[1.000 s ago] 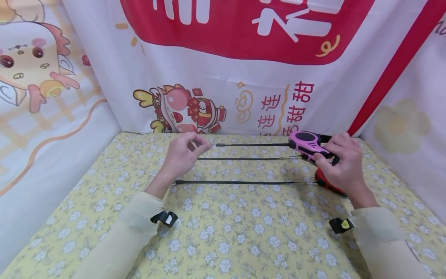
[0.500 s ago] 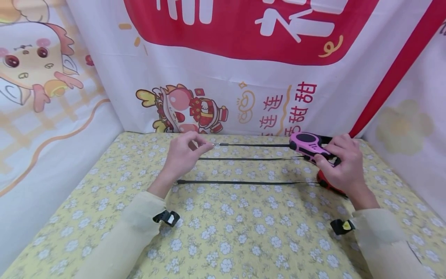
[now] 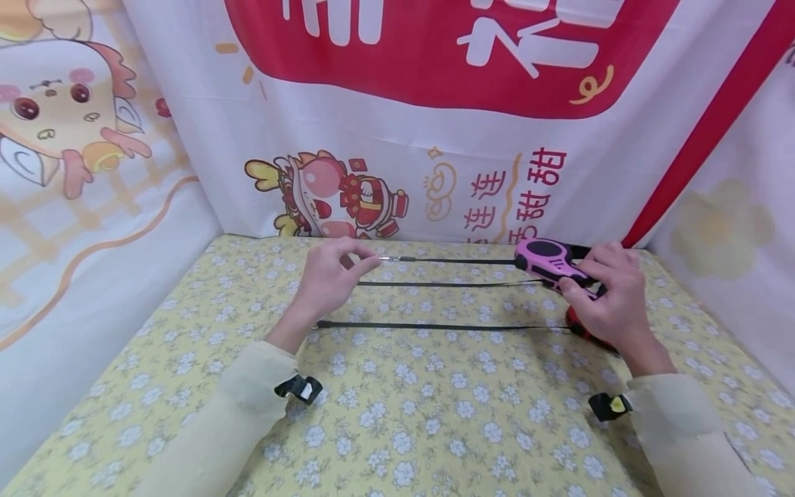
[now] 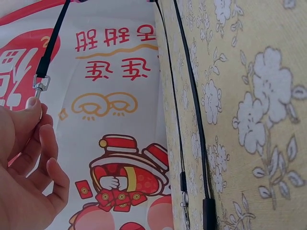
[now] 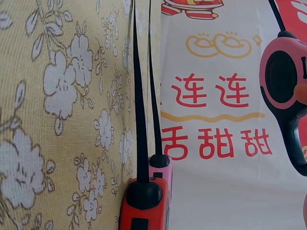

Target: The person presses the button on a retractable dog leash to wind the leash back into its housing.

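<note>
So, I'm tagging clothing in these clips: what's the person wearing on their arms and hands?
Both arms are in pale yellow long sleeves, the left sleeve and the right sleeve reaching the wrists. A small black clip sits at each cuff: the left clip shows a white patch, the right clip a yellow one. The left hand and right hand are bare.

Three leash straps run side by side, left to right, across the table. Their reels sit at the right end, clips at the left, banner behind.
</note>
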A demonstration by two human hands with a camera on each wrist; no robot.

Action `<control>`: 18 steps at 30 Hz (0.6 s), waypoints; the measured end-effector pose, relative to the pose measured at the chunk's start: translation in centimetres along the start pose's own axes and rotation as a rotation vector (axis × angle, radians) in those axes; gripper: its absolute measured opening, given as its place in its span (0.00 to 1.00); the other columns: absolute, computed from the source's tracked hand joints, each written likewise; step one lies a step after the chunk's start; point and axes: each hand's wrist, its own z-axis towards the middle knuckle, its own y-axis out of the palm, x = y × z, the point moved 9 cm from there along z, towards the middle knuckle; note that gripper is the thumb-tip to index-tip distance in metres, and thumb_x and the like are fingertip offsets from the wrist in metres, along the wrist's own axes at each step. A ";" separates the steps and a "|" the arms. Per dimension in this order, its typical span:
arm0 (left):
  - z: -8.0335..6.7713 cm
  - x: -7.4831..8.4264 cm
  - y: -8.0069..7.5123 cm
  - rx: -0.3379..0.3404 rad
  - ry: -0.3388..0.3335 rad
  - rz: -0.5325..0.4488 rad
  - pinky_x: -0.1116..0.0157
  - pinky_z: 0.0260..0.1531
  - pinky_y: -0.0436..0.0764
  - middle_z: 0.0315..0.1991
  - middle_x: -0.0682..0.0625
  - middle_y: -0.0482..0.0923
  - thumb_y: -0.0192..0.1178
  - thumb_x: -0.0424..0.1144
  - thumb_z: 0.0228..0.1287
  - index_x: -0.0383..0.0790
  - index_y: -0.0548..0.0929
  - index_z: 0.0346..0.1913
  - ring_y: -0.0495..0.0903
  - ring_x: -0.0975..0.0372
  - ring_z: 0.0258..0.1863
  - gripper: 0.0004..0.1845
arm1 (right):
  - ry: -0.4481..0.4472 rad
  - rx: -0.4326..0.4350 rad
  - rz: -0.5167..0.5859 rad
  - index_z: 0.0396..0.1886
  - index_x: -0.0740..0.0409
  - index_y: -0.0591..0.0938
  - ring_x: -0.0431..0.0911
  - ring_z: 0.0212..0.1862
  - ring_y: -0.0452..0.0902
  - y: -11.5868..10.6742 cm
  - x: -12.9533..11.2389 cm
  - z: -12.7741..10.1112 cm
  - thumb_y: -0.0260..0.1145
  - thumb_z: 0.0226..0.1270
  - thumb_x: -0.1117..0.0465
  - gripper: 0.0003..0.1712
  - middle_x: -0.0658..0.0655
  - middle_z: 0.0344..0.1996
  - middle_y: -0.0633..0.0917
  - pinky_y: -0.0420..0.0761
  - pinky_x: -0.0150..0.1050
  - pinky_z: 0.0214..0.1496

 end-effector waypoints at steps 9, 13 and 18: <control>0.1 0.0 0.2 -0.005 0.008 0.013 0.60 0.38 0.78 0.45 0.50 0.89 0.66 0.47 0.76 0.45 0.91 0.49 0.80 0.56 0.34 0.11 | -0.001 0.004 -0.006 0.22 0.68 0.85 0.53 0.40 0.66 -0.1 -0.1 -0.1 0.67 0.54 0.57 0.16 0.63 0.26 0.80 0.59 0.44 0.53; 0.0 0.1 0.3 -0.005 0.011 0.010 0.60 0.40 0.78 0.45 0.50 0.89 0.66 0.46 0.76 0.45 0.91 0.49 0.80 0.56 0.35 0.10 | -0.003 0.000 0.000 0.22 0.68 0.85 0.53 0.40 0.66 0.0 -0.1 0.0 0.67 0.54 0.57 0.16 0.63 0.26 0.80 0.59 0.44 0.53; 0.0 0.1 0.4 -0.012 0.012 0.007 0.60 0.40 0.78 0.46 0.50 0.89 0.66 0.47 0.76 0.46 0.91 0.49 0.80 0.57 0.36 0.10 | -0.013 0.006 -0.001 0.22 0.67 0.84 0.54 0.40 0.66 0.1 -0.1 -0.1 0.68 0.55 0.56 0.16 0.63 0.27 0.80 0.59 0.45 0.52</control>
